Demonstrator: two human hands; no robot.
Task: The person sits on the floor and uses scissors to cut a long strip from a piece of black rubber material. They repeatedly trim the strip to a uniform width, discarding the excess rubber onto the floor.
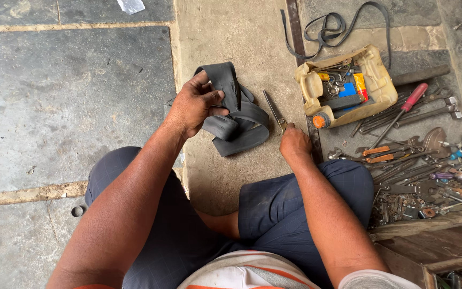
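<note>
My left hand (pixel 193 103) grips a folded black rubber inner tube (pixel 239 115), holding its upper fold off the stone floor while the rest rests on the ground. My right hand (pixel 294 143) reaches down to a pair of scissors (pixel 275 111) lying on the floor just right of the tube, fingers at its handle end. Whether the fingers have closed on the handles is hidden by the hand. I am sitting with my knees apart, in dark shorts.
A cut-open cream plastic jug (pixel 372 72) holding small parts sits at the right. Beyond it lie several tools: a red-handled screwdriver (pixel 408 103), hammers, pliers (pixel 383 154), wrenches. A black rubber strip (pixel 330 27) lies at the top. A wooden box edge (pixel 429 246) is at the lower right.
</note>
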